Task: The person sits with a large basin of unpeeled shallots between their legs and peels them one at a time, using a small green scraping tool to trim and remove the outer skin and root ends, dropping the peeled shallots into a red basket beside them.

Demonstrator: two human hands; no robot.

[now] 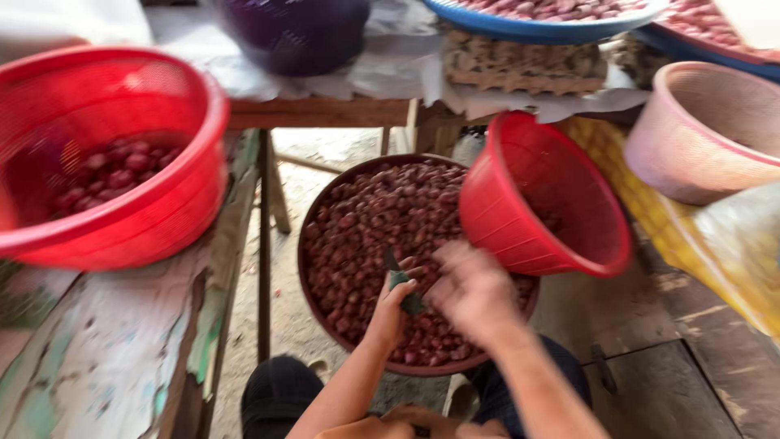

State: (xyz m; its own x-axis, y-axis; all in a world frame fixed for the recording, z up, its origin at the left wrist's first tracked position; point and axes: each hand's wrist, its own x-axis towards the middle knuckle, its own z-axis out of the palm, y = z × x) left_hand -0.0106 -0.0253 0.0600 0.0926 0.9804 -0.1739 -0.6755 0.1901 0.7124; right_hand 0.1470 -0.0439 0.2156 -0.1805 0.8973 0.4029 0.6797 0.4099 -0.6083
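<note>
Two hands work over the big bowl of shallots: the left hand grips a small knife, the blurred right hand seems curled around one. Peeling looks underway; trimming needs a steady cut.

Yellow patterned plastic sack slumped at right beneath the pink basket, brown egg-carton trays stacked on the table under the blue tray, no labels, signs or screens
</note>
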